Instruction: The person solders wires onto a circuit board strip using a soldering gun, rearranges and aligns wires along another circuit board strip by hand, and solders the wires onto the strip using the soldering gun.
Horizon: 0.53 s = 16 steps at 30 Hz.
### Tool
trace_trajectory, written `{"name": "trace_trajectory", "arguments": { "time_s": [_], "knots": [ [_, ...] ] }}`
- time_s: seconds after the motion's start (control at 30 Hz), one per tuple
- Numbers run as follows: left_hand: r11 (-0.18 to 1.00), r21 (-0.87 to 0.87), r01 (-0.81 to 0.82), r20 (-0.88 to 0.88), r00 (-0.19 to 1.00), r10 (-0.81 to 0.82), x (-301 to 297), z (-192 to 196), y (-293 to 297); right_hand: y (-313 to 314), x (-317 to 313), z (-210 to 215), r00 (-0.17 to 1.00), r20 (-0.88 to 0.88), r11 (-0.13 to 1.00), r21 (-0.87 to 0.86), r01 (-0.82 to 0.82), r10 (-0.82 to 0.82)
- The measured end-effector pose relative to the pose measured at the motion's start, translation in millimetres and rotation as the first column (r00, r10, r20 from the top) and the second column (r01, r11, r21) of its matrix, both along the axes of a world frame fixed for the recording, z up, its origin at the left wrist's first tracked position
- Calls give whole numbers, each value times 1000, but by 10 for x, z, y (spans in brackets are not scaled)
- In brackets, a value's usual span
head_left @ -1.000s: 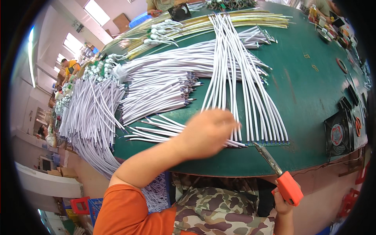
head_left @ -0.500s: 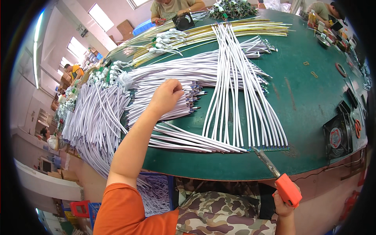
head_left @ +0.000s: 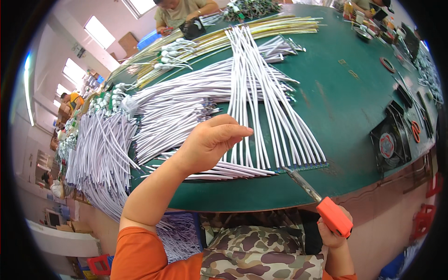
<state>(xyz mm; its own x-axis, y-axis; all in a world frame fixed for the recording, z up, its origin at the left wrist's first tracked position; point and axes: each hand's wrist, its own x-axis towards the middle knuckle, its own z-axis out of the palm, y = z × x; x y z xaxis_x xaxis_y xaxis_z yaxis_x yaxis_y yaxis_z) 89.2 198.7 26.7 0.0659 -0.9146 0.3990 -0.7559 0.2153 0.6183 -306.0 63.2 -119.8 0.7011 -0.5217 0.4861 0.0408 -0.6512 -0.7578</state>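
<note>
My right hand (head_left: 335, 228) grips the red handle of a soldering iron (head_left: 330, 215). Its metal tip rests at the left part of a narrow green circuit board strip (head_left: 310, 166) near the table's front edge. From that strip, white cables (head_left: 291, 126) fan away to the far side. My left hand (head_left: 210, 142) is raised over the table left of the fan, thumb and fingers pinched together; whatever they may hold is hidden. Under it, loose white cables (head_left: 233, 171) lie slanting, their ends close to the strip.
Stacks of white cables (head_left: 100, 149) cover the left side, some hanging over the edge. Yellowish cables (head_left: 280, 25) lie farther back. At right on the green table (head_left: 345, 116) are a black fan (head_left: 389, 144), orange-handled scissors (head_left: 415, 131) and a tape roll (head_left: 387, 64). A co-worker (head_left: 182, 14) sits opposite.
My left hand has moved right and nearer, from the cable stack toward the fanned cables, fingers pinched. The iron stays at the strip. The whole view has shifted slightly.
</note>
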Motion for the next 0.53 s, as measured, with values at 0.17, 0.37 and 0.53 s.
{"name": "trace_trajectory", "arguments": {
  "time_s": [0.17,0.37,0.53],
  "knots": [
    [985,169,-22,-198,979,56,-217,-150,-88,-6,-104,-30,999,-53,998,-59,-1,-2],
    [947,313,-74,-165,978,131,-548,-271,-183,28,-34,63,994,15,994,-22,106,-105],
    [988,114,107,180,976,-126,-615,-463,-245,44,-95,49,993,30,992,-55,116,-115]
  ]
}}
